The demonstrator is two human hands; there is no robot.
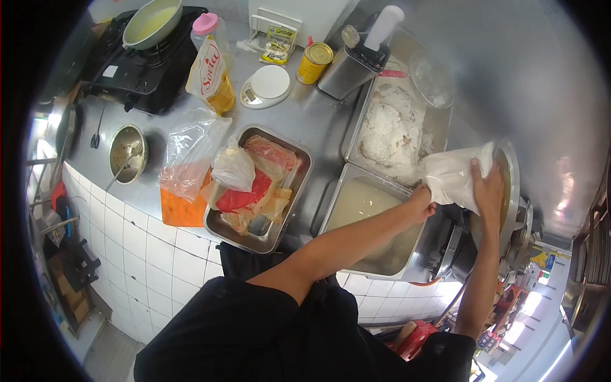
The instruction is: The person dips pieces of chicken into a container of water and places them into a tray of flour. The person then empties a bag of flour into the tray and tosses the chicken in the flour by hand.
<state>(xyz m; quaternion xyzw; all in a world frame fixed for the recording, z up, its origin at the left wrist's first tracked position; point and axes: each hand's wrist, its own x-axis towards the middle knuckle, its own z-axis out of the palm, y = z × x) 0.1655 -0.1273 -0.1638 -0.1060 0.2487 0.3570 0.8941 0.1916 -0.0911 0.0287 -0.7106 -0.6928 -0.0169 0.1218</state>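
A clear plastic bag of white powder [451, 174] is tipped sideways over the metal tray of flour [350, 150]. My right hand [489, 191] grips the bag's right end. At its left end my left hand [421, 204] is closed on the plastic near the mouth. Clumpy white flour [386, 131] with brownish bits lies heaped in that tray, up to just below the bag. My left forearm crosses above a second metal tray [336, 203] of pale, cloudy liquid.
A wide pan [513, 176] stands close behind my right hand. Left of the trays sits a steel tray [305, 167] with plastic bags. Farther back are a kitchen scale [269, 81], a yellow can [315, 62], an oil pouch [210, 79] and a stove [138, 79]. A metal bowl [117, 162] stands leftward.
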